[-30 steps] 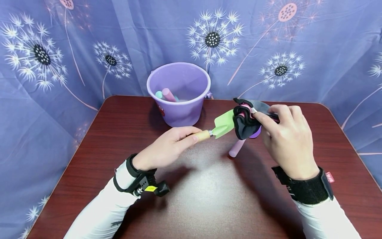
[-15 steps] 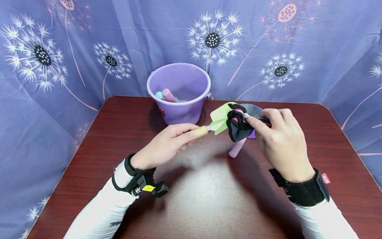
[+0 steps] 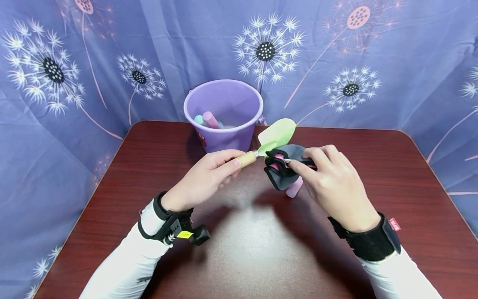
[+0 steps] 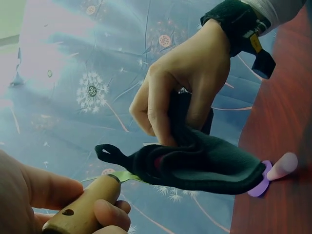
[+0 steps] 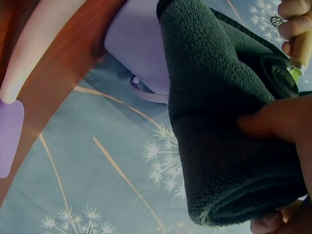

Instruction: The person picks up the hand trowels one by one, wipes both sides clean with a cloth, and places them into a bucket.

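My left hand (image 3: 207, 178) grips the wooden handle of a small green garden trowel (image 3: 279, 132), its blade tilted up and away to the right. A bunched dark grey cloth (image 3: 281, 181) with black edging and a bit of pink is pinched in the fingers of my right hand (image 3: 332, 189). In the head view the cloth overlaps the base of the trowel's blade. The left wrist view has the cloth (image 4: 219, 170) against the trowel's neck, just past the handle (image 4: 85, 207). Folded fleece (image 5: 219, 97) fills much of the right wrist view.
A purple bucket (image 3: 228, 143) stands at the back of the brown table (image 3: 149, 166), with pink and mint handles (image 3: 210, 119) inside. Behind the cloth lies a tool with a pink handle (image 3: 295, 188) and a purple head (image 4: 259, 188). A flowered curtain (image 3: 186, 37) hangs behind.
My right hand and the cloth have moved left and down, from the trowel's blade tip to its base, leaving the blade exposed. My left hand has shifted slightly up and left with the trowel.
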`<control>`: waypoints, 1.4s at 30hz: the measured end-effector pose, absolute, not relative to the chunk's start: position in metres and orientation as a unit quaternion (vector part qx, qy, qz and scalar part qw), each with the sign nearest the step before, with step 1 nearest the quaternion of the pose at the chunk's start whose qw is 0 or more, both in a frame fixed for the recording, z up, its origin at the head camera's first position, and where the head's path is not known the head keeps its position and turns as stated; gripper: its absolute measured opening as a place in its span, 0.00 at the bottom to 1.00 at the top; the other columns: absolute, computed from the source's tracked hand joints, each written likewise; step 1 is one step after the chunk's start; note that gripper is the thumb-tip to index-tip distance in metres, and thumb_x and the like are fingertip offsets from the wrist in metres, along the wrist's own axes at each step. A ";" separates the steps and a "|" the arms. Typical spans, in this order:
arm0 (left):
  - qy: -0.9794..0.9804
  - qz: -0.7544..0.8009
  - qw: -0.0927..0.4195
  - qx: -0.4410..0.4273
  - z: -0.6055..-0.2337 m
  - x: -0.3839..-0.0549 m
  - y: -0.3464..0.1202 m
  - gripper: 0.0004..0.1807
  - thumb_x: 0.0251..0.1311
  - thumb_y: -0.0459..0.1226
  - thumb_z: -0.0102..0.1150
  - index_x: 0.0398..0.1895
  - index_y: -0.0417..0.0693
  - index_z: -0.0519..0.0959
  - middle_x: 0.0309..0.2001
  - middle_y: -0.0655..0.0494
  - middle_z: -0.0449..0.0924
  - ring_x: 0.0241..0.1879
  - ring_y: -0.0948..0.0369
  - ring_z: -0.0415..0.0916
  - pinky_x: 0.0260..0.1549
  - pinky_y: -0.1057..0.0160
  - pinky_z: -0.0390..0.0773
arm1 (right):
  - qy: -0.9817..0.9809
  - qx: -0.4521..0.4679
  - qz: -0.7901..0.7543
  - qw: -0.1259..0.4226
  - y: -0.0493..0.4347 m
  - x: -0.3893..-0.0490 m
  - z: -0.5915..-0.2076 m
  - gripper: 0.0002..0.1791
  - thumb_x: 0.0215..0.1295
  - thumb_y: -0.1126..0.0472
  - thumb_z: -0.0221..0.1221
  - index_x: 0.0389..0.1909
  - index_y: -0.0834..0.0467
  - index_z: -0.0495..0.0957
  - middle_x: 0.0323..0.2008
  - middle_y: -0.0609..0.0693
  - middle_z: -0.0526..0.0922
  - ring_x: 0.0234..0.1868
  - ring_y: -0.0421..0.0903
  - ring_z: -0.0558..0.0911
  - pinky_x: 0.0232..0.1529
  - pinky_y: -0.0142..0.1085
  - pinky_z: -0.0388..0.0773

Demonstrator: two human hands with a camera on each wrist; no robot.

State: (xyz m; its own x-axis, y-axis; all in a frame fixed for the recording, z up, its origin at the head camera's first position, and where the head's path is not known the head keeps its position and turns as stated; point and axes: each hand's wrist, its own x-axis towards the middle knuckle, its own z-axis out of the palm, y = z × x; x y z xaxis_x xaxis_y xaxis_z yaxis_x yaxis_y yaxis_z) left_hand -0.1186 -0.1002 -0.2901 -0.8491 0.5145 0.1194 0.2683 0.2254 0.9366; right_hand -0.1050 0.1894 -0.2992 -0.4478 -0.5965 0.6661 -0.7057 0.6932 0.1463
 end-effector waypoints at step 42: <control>0.969 0.111 -0.140 0.173 -0.244 -0.196 -0.116 0.09 0.67 0.37 0.51 0.35 0.39 0.71 0.32 0.47 0.73 0.37 0.47 0.76 0.36 0.47 0.76 | -0.888 0.378 0.072 0.252 0.208 -0.100 -0.291 0.17 0.60 0.68 0.58 0.47 0.51 0.86 0.46 0.52 0.76 0.41 0.53 0.71 0.35 0.43 0.71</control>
